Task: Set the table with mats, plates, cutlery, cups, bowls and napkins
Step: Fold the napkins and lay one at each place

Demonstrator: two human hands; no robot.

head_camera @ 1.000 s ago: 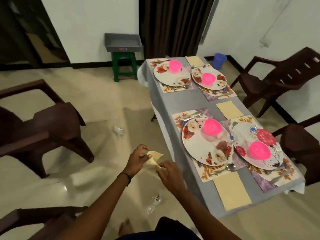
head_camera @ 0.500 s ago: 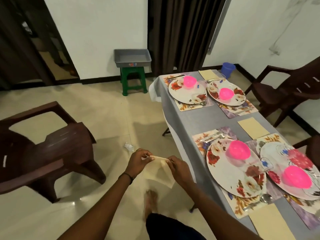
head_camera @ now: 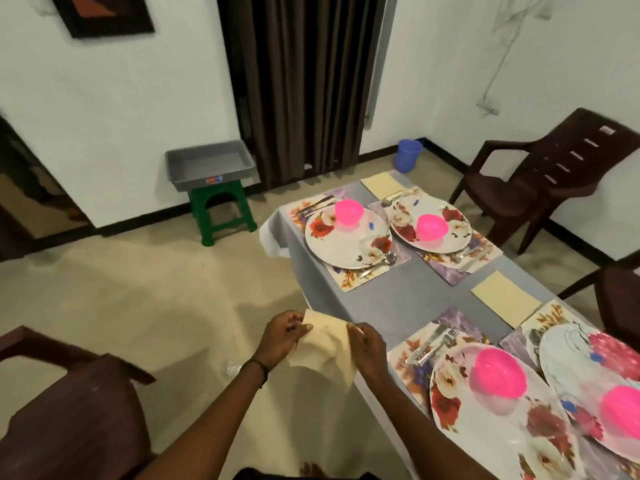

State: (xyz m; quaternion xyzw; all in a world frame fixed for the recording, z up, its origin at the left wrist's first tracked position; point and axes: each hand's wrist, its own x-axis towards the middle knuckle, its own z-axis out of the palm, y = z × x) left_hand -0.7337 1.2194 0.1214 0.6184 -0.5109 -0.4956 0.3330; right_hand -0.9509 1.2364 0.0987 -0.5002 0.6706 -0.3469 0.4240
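Holds a pale yellow soft napkin slack at lower centre of frame, just off the left edge of the long table draped in grey cloth. Pinches its upper left corner with the left hand, fingers curled onto the sheet, and its upper right corner with the right hand, thumb and fingers closed on the edge. Lets the rest hang toward the bottom of frame, top edge running roughly left to right between the two grips. Stands beside the table, not over it: bare grey cloth up and right of the right hand, between the far round floral plate and the near round floral plate. Puts the right hand nearer that gap, almost at the cloth's edge. Likely calls for a short carry up and right, then a flat lay like the spread yellow napkin at right of centre.
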